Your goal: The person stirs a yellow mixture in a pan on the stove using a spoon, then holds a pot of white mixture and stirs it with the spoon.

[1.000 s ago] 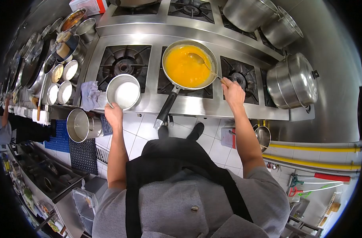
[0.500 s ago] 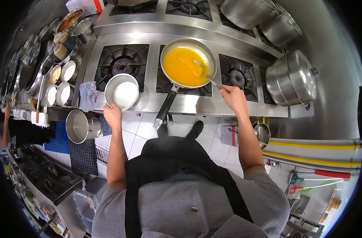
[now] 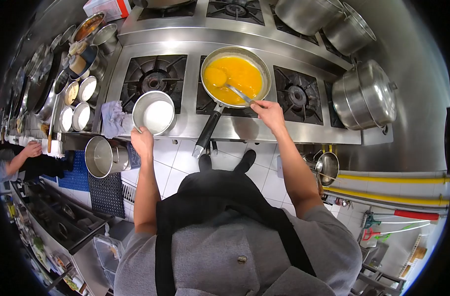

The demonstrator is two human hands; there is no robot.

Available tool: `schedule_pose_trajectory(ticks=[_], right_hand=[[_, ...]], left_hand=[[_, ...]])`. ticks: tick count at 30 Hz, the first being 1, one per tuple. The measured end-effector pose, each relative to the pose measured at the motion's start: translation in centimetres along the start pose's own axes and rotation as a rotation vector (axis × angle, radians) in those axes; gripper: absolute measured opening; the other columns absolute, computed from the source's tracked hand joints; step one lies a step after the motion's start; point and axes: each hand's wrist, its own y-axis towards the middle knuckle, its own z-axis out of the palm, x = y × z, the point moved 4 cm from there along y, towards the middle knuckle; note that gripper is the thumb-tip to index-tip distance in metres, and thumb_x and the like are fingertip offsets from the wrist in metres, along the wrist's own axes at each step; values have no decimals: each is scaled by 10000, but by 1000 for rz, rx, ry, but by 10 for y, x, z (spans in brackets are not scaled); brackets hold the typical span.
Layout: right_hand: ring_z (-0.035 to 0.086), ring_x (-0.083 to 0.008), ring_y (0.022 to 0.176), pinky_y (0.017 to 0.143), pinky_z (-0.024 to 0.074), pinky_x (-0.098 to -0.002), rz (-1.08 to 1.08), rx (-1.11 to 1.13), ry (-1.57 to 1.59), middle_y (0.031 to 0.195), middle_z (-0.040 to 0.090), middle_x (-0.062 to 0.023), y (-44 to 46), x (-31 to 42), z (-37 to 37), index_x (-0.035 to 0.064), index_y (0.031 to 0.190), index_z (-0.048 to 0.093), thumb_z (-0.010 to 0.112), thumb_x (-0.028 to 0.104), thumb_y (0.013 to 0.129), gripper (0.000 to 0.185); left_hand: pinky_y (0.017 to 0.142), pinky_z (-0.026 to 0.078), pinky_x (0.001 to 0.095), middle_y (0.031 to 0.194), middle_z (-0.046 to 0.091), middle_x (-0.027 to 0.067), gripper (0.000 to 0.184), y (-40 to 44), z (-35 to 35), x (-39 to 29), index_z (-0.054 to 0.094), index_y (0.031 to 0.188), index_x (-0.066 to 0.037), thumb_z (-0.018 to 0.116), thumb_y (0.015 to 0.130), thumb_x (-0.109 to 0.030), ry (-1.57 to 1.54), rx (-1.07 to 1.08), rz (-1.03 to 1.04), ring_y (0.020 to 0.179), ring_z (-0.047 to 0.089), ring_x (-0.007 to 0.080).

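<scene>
A frying pan of orange-yellow liquid sits on the front middle burner, its black handle pointing toward my body. My right hand is closed round the handle of a metal ladle, whose bowl lies in the liquid at the pan's left side. At the stove's front edge, my left hand grips the near rim of a metal pot with white contents. A crumpled light cloth lies just left of this pot.
Large steel pots stand at the right and back right. Containers of white powder and bottles line the left counter. Another pot hangs out below the cloth. A co-worker's hand shows at far left.
My right hand has moved left with the ladle, whose bowl has crossed to the pan's left side. My left hand stays on the pot. The co-worker's arm has come further into view.
</scene>
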Motion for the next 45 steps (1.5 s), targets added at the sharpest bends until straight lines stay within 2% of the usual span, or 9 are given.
schedule_pose_trajectory(ticks=[7,9,20,24,27,30,34,37,45], right_hand=[[744,-197,732,747,567,-346,-39,-90,-77,831,789,-109,-4,6,-17,142,1196,813,802,409,877,416],[777,-256,810,781,579,-372,-116,-148,-88,871,794,-138,-6,11,-28,155,1197,810,796,428,875,422],[759,-356,916,834,575,-444,-156,-316,-324,938,793,-143,-20,36,-89,188,1164,816,764,475,906,389],[735,-370,971,840,574,-483,-327,-428,-470,1053,766,-136,-11,24,-93,206,1250,761,743,361,954,335],[729,-374,974,840,580,-496,-348,-497,-599,1075,736,-133,-3,13,-92,221,1299,732,727,299,965,343],[727,-382,956,837,587,-496,-354,-508,-720,1053,712,-142,7,-1,-83,238,1327,719,697,304,981,353],[731,-398,984,862,589,-510,-265,-394,-710,1057,740,-174,17,-6,-66,228,1323,725,672,313,995,344],[740,-415,1035,918,572,-513,-151,-186,-454,1065,770,-229,14,2,-47,178,1263,767,660,309,998,314],[748,-395,1029,917,565,-456,-52,-33,-183,1043,775,-232,28,4,-15,106,1190,798,700,330,974,326]], left_hand=[[933,518,554,1068,728,338,398,5,6,9,733,1126,58,555,977,-265,8,26,-33,1039,690,522],[935,519,555,1072,728,338,401,6,7,11,735,1130,55,553,978,-267,15,33,-28,1042,690,522],[942,514,559,1099,717,351,428,2,0,1,729,1135,61,541,978,-291,60,20,-41,1065,681,528],[937,514,560,1091,718,353,428,5,4,6,729,1120,65,541,979,-293,23,39,-48,1061,681,530],[937,516,558,1080,721,349,425,4,4,7,732,1115,61,541,979,-294,8,30,-50,1060,683,526],[937,518,556,1075,725,342,420,8,9,14,734,1113,55,541,978,-293,-4,23,-53,1057,687,520],[936,522,552,1082,727,336,419,7,10,15,736,1128,44,540,976,-293,-6,26,-80,1055,692,513],[933,524,550,1075,730,334,419,6,8,13,737,1127,42,539,975,-294,-10,22,-74,1050,695,511],[930,527,549,1059,733,332,405,7,9,14,742,1114,45,554,967,-282,-14,19,-90,1036,699,512]])
